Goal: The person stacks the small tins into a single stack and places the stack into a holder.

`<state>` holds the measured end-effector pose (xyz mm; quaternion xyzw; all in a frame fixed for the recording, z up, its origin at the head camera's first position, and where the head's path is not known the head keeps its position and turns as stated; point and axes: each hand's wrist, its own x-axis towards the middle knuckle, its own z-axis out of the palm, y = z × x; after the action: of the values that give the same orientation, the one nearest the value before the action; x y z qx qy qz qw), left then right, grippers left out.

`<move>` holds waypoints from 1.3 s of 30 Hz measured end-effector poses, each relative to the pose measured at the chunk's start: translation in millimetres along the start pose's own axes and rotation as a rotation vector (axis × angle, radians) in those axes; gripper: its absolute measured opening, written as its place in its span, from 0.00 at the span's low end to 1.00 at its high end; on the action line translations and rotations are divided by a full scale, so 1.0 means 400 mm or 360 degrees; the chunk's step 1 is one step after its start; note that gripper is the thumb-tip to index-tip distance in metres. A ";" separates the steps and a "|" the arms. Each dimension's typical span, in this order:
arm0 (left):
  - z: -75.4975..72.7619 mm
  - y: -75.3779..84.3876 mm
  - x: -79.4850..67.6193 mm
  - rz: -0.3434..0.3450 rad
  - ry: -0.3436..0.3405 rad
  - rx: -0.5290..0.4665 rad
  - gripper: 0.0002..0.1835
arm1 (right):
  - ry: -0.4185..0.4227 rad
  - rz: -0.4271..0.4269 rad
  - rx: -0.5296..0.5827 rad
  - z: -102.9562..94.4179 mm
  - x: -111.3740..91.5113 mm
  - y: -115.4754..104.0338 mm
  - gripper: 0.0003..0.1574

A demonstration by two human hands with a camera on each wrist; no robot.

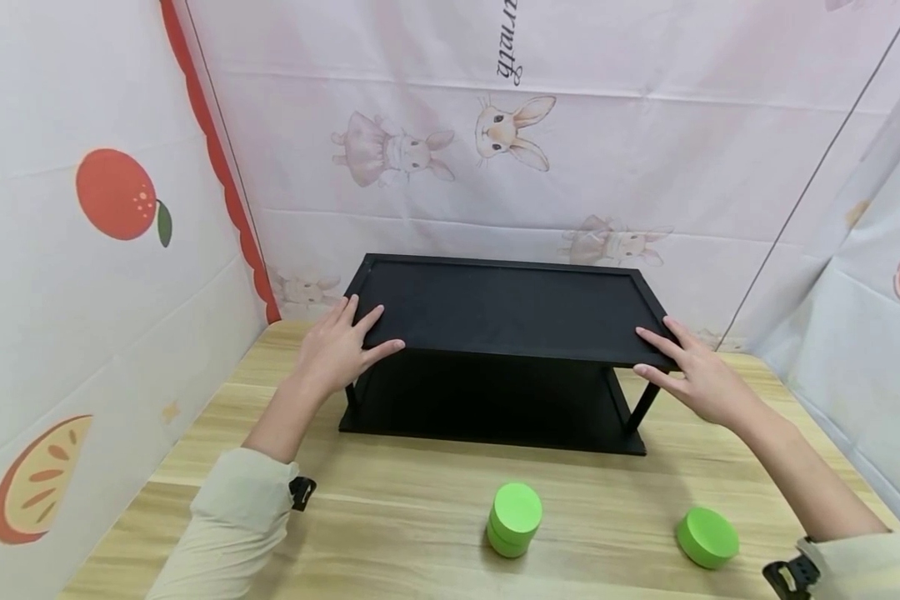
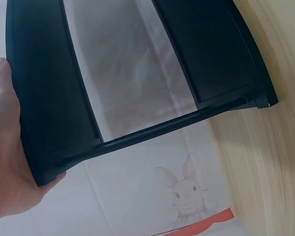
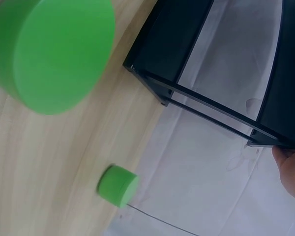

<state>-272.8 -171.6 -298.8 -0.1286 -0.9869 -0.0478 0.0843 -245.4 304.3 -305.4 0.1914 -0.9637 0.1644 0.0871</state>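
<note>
Resting on opposite ends of a black rack (image 1: 498,352), the left hand (image 1: 333,348) and right hand (image 1: 701,382) have their fingers spread wide and nearly straight over the corners of the upper deck (image 1: 502,307), each thumb lying toward the front edge; neither hand carries a loose piece, and how hard they press cannot be told. Beneath, the lower deck (image 1: 487,404) sits on the wooden table (image 1: 390,542), joined to the upper one by slim posts (image 1: 642,408) at the ends, so the rack stands upright toward the back of the table, near the patterned cloth (image 1: 420,75). Judging by this, the frame looks assembled and standing, while letting go of it is not yet done; whether its position needs more adjusting, the pictures do not settle. Farther toward the person, a taller green cylinder (image 1: 516,508) with a seam round it, perhaps two discs stacked, stands in front of the rack, and a shorter green disc (image 1: 708,538) lies to its right, well apart, both on the table and untouched
</note>
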 end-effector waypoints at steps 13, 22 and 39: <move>0.012 0.006 0.013 0.0005 0.0005 -0.0015 0.46 | 0.0029 -0.0025 -0.0010 0.004 0.006 0.012 0.39; 0.015 0.014 0.030 0.0004 0.0016 -0.0017 0.45 | 0.0072 -0.0052 -0.0002 0.007 0.014 0.031 0.38; 0.014 0.028 0.053 0.0003 -0.0018 -0.0018 0.44 | 0.0065 -0.0033 0.0007 0.000 0.020 0.049 0.39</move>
<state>-290.9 -155.0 -299.8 -0.1304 -0.9870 -0.0525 0.0781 -260.5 318.7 -309.2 0.1981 -0.9594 0.1694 0.1080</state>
